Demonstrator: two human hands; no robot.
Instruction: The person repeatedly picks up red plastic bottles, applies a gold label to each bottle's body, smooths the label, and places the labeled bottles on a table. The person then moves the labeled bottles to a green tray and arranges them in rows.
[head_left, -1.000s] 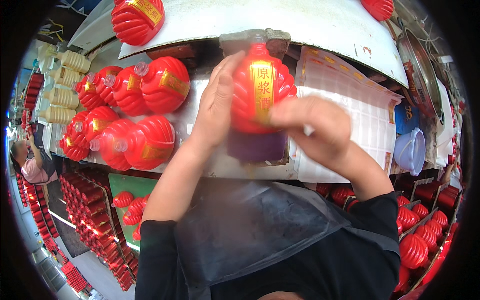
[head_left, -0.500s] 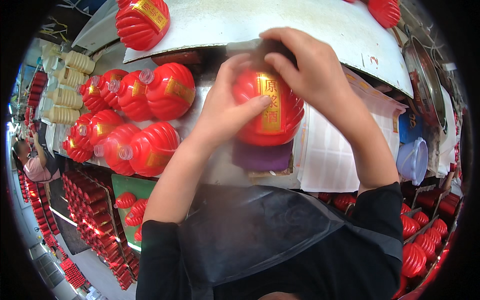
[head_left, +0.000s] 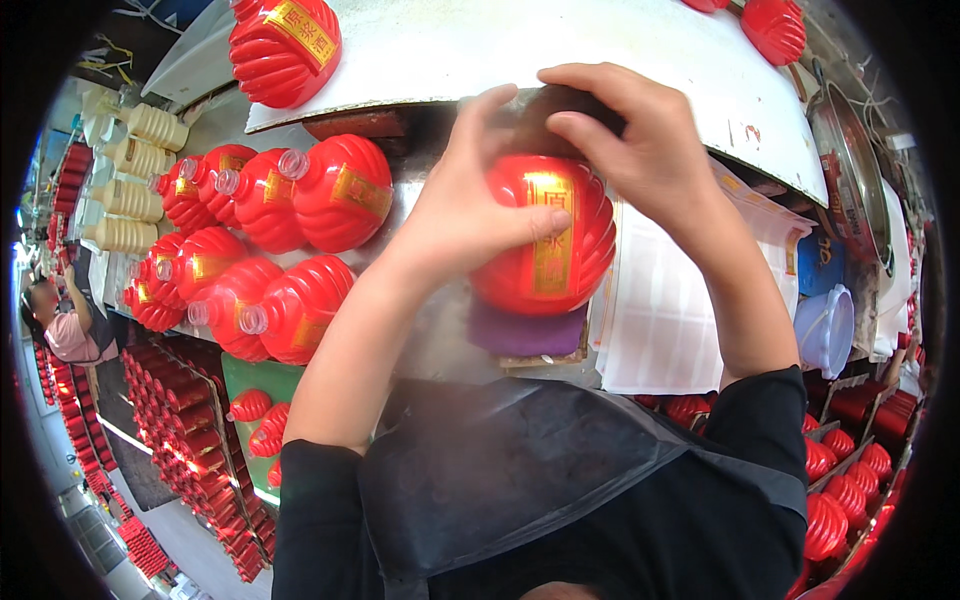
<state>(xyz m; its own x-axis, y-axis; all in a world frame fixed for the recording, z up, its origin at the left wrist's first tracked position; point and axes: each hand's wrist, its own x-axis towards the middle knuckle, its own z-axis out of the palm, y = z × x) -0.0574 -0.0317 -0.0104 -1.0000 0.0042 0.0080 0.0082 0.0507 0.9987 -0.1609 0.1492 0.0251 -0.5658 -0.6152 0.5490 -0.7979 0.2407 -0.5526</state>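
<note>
A round red bottle (head_left: 505, 265) with spiral ribs and a gold label stands in front of me on a purple cloth pad (head_left: 540, 335). My left hand (head_left: 455, 205) curves round its left side, the thumb pressed flat over the label and the fingers reaching up behind. Above the bottle's top, my right hand (head_left: 645, 135) arches with bent fingers and thumb around a dark, blurred shape (head_left: 565, 115). Whether that shape is held there, and what it is, I cannot make out. The bottle's neck is hidden in the blur between the hands.
To the left lie several red bottles (head_left: 345, 215) with clear necks, and cream jugs (head_left: 135, 200) beyond them. A white tabletop (head_left: 440, 50) at the back bears another red bottle (head_left: 285, 60). White sheets (head_left: 655, 300) lie at right, near a lilac bucket (head_left: 825, 330).
The bottle has shifted slightly toward me and to the right, with my left hand on it. My right hand has moved a little to the right, and the left fingers have straightened upward.
</note>
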